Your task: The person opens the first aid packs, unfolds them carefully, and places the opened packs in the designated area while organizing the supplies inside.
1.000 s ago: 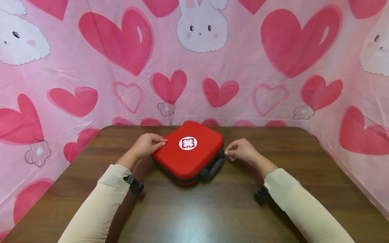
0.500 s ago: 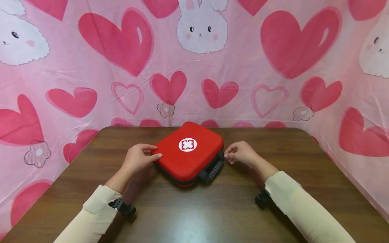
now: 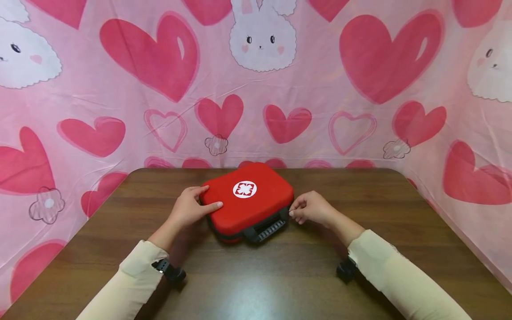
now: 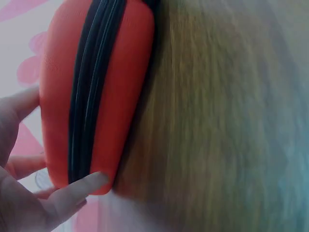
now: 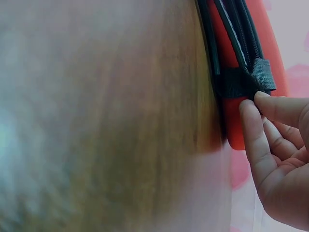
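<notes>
A red first-aid case (image 3: 252, 204) with a white round emblem lies flat on the table, its black carry handle (image 3: 272, 230) toward the front right. My left hand (image 3: 188, 208) holds the case's left side, thumb on the lid and fingers spread around the edge; the left wrist view shows digits across the black zipper band (image 4: 89, 96). At the handle's right end, my right hand (image 3: 314, 207) pinches with thumb and index finger at the zipper (image 5: 239, 29), beside a black strap loop (image 5: 263, 75). Fingertips hide the zipper pull itself.
The brown wooden table (image 3: 256, 280) extends toward the front and both sides. Behind it hangs a pink cloth (image 3: 312, 75) printed with hearts and rabbits, close to the table's back edge. Black wrist cameras sit on both wrists.
The case has turned clockwise, so its handle faces more toward the front. My left hand drew back, then shifted its hold on the left side. My right hand came slightly nearer with the zipper.
</notes>
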Tool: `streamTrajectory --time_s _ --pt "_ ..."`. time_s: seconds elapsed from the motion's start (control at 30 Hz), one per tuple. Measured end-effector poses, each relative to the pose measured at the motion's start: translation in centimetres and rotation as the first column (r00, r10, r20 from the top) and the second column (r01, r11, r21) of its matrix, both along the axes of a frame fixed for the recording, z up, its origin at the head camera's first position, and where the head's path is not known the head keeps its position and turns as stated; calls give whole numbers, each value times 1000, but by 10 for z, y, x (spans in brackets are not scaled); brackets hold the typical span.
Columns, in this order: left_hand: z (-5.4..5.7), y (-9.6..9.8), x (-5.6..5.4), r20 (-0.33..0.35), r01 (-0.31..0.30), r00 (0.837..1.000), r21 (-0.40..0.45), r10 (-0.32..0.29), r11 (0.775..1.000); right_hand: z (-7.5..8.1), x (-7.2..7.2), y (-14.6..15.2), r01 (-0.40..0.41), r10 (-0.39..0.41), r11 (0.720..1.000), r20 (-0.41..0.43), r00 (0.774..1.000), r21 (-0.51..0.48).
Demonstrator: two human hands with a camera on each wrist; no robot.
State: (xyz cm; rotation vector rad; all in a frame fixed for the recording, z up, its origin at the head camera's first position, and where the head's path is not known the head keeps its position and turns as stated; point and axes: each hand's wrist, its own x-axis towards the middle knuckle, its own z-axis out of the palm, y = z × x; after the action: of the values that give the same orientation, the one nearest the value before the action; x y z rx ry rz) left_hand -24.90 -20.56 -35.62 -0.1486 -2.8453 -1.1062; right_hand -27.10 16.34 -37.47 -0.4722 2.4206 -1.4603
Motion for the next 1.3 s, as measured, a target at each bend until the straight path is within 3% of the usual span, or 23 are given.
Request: streamTrajectory --time_s 0.13,0.23,0.47,0.7,0.97,1.13,1.3 --pt "1 3 -5 97 12 995 81 -20 997 2 3 -4 7 -6 1000 -23 1000 25" --pt "2 2 -8 123 -4 992 120 -11 993 5 5 -5 30 -28 998 -38 999 58" --pt "2 0 -15 79 35 996 59 -40 998 8 3 -1 29 -21 994 -76 997 101" --pt "1 -5 -20 43 105 993 30 -106 994 5 -1 10 37 -26 993 -103 994 110" --pt "1 -11 -25 91 144 984 94 -153 985 5 -3 17 42 -26 991 -129 991 128" --pt "1 -10 -29 86 183 976 160 -198 970 6 -6 22 66 -41 985 -153 987 159" --pt "2 -9 -32 86 200 973 146 -214 969 6 -11 26 75 -41 979 -175 984 189"
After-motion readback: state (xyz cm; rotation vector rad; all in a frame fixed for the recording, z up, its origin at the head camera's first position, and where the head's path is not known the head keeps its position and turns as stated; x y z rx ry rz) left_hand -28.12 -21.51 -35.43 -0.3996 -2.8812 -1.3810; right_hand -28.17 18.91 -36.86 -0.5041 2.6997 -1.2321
